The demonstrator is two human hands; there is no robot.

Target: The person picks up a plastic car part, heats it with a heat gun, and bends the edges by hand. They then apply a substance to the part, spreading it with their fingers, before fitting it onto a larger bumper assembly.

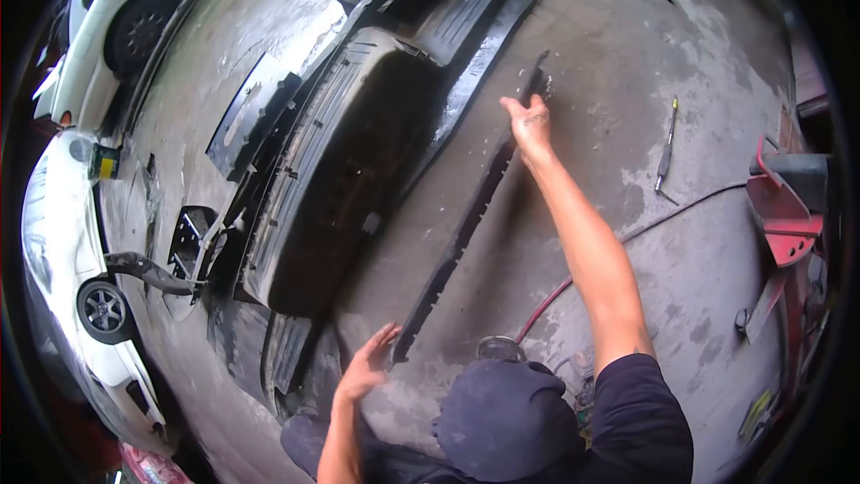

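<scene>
A long, thin black strip with a notched edge runs diagonally across the middle of the view. My right hand is at its upper part, thumb on one side and fingers on the other, closed on it. Near the strip's lower end is my left hand, slightly blurred, its fingers stretched out and fingertips right beside the edge. Left of the strip lies a large dark bumper, with long trim and brackets around it.
Dark caps the head at the bottom. A screwdriver-like tool and a red hose lie on the concrete floor at right. A red metal stand is at the right edge. White cars stand at left.
</scene>
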